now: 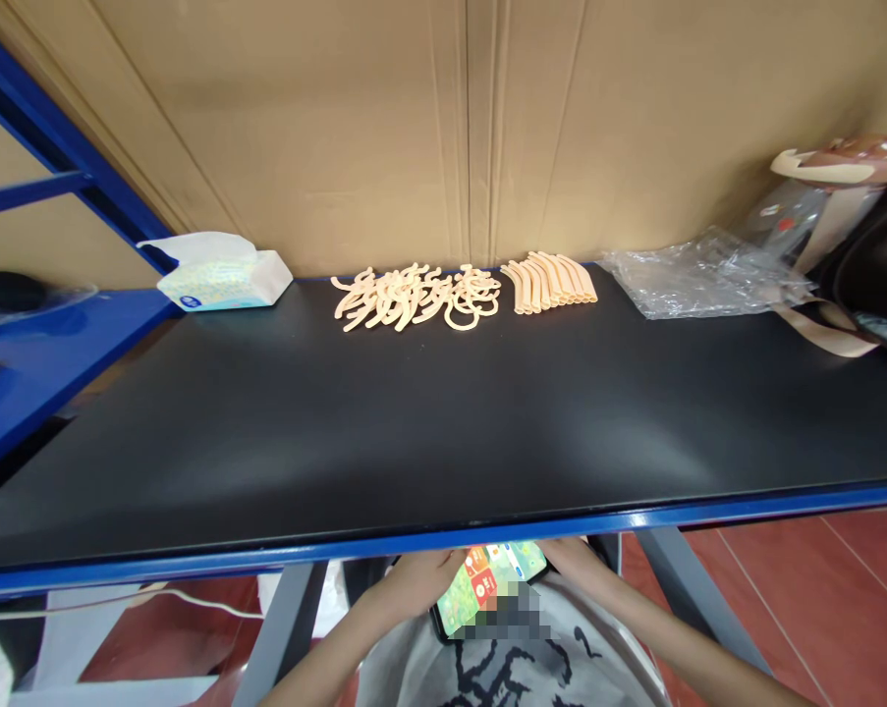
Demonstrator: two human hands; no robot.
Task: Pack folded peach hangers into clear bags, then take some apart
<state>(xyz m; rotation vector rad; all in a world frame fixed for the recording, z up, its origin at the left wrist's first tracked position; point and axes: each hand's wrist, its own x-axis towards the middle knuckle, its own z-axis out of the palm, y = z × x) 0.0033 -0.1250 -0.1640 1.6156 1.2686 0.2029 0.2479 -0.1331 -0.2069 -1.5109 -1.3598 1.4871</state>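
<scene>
Below the table's front edge, a smartphone (pixel 459 607) with a lit, colourful screen is tilted over my lap. My left hand (pixel 429 577) is closed on the phone's left side, its fingertips partly hidden by the table edge. At the phone's upper right corner is my right hand (pixel 565 554); the table edge covers its fingers, so its grip does not show. Part of the screen is blurred out by blocks.
On the black tabletop (pixel 414 422) lie a loose pile of beige curved strips and rings (pixel 406 297) and a neat row of beige tubes (pixel 550 285). A tissue pack (pixel 226 278) sits left, clear plastic bags (pixel 708 275) right. Cardboard (pixel 303 128) stands behind.
</scene>
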